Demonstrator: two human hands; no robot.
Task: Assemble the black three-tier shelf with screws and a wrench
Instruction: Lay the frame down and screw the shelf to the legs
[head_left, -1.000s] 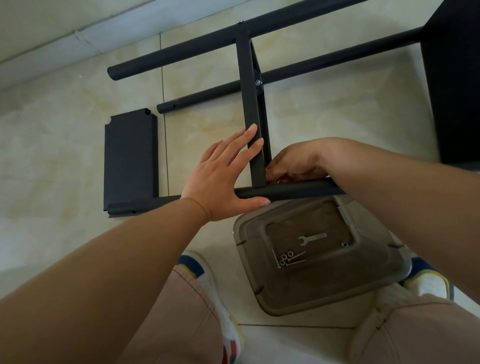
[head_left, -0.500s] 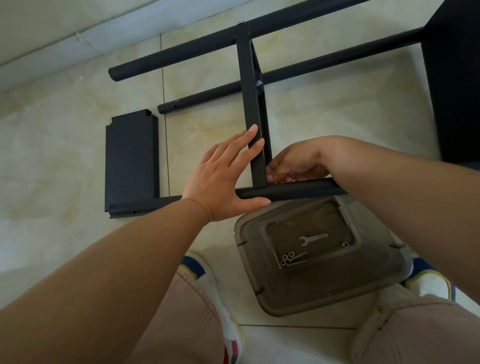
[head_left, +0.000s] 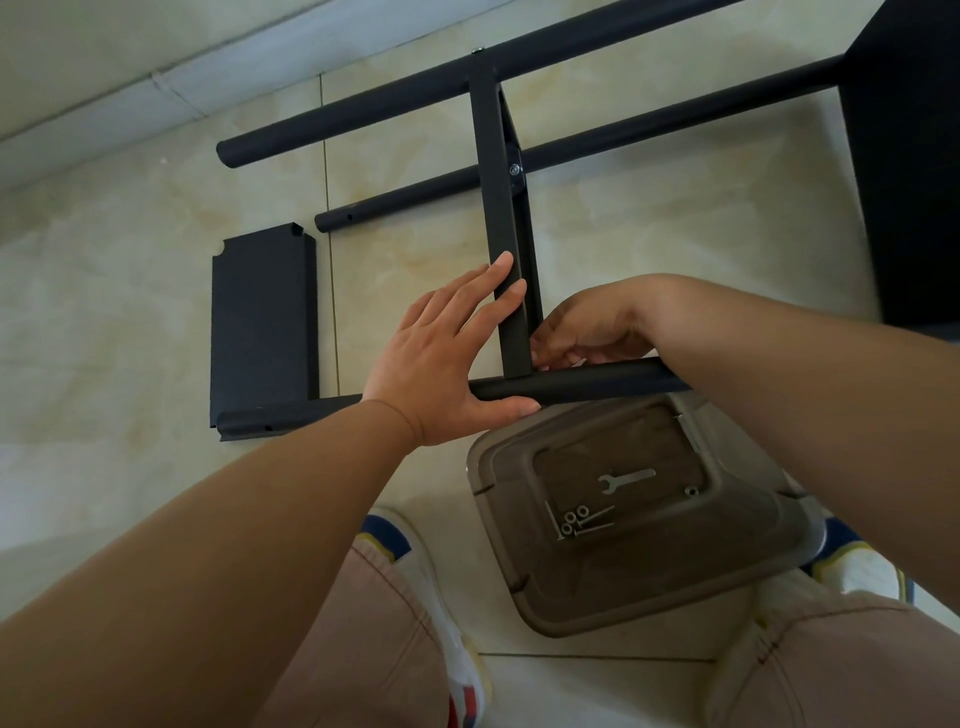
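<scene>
The black shelf frame lies on its side on the tiled floor. Its middle shelf panel (head_left: 500, 208) stands edge-on between the far pole (head_left: 363, 106) and the near pole (head_left: 587, 383). My left hand (head_left: 447, 358) presses flat against the panel's left face, thumb under the near pole. My right hand (head_left: 582, 335) is curled at the corner where the panel meets the near pole; what its fingertips pinch is hidden. A small flat wrench (head_left: 626, 478) and several screws and nuts (head_left: 576, 521) lie in the tray.
A brown translucent plastic tray (head_left: 779, 535) sits between my feet. A loose black shelf panel (head_left: 262, 322) lies flat at the left. A third pole (head_left: 415, 200) lies behind, and another black panel (head_left: 914, 166) stands at the right edge. My knees fill the bottom.
</scene>
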